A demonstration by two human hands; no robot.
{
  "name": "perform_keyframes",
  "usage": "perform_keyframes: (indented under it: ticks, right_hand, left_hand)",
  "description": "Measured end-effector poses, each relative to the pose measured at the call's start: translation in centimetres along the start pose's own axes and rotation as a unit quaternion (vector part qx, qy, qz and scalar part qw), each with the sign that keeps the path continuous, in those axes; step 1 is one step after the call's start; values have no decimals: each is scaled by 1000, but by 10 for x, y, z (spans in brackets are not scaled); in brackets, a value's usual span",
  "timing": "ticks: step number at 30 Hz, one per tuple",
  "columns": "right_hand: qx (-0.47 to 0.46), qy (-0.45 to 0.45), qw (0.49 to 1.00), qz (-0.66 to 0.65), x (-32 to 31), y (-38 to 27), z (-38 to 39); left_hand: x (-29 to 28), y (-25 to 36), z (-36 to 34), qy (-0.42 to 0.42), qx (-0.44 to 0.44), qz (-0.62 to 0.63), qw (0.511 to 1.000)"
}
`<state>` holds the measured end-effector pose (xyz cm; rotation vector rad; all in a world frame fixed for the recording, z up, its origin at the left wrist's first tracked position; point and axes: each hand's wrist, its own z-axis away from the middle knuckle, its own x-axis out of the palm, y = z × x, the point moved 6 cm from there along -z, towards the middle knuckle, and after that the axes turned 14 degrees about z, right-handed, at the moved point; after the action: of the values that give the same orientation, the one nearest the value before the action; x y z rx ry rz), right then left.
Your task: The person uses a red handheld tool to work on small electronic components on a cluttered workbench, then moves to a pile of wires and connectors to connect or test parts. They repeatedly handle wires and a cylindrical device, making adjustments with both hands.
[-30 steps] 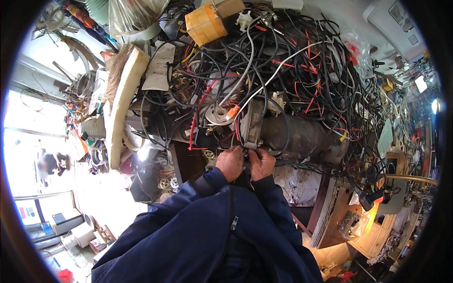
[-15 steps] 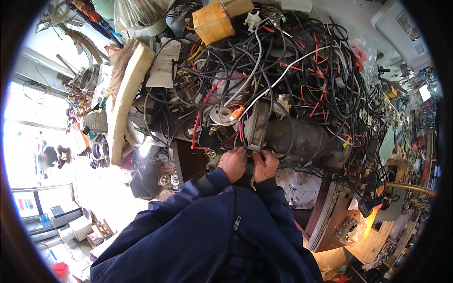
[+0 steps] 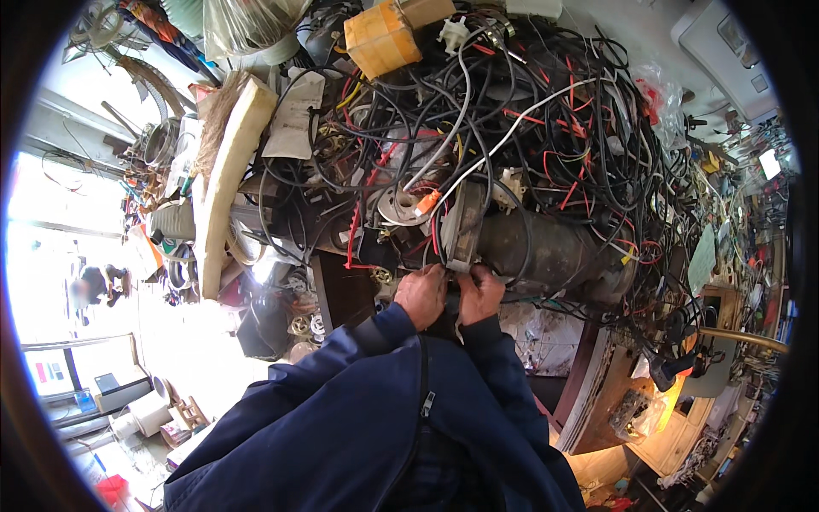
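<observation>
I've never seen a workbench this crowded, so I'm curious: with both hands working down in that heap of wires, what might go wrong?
1. The tangle of wires drapes over the dark metal cylinder right above both hands; a tug could snag a loop and drag loose parts down.
2. The yellow box sits on top of the pile and might slide if the wires shift.
3. The left hand and right hand are pressed together, hiding the small piece between them, so a slip would be hard to spot.

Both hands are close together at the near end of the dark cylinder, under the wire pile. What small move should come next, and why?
Probably hold position and lift the small dark part a little toward the body. The left hand and right hand pinch it together beside the dark cylinder, and the tangled wires hang close above, so a large pull could snag.
</observation>
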<state>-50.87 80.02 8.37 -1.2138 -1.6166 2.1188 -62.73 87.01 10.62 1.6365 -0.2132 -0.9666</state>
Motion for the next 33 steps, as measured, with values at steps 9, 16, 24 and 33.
perform_keyframes:
  ticks: [9, 16, 24, 33]
  right_hand:
    - [-8, 10, 1000, -5, 2, 8, 1]
    - [1, 4, 1000, 19, -1, 1, 3]
    - [8, 18, 1000, 17, -2, 3, 10]
    - [15, 41, 996, -80, 6, 17, 15]
  left_hand:
    - [0, 0, 0, 10, 17, 3, 1000]
    - [0, 1, 2, 7, 0, 3, 1000]
    - [3, -6, 2, 8, 16, 3, 1000]
    - [0, -4, 4, -7, -8, 9, 1000]
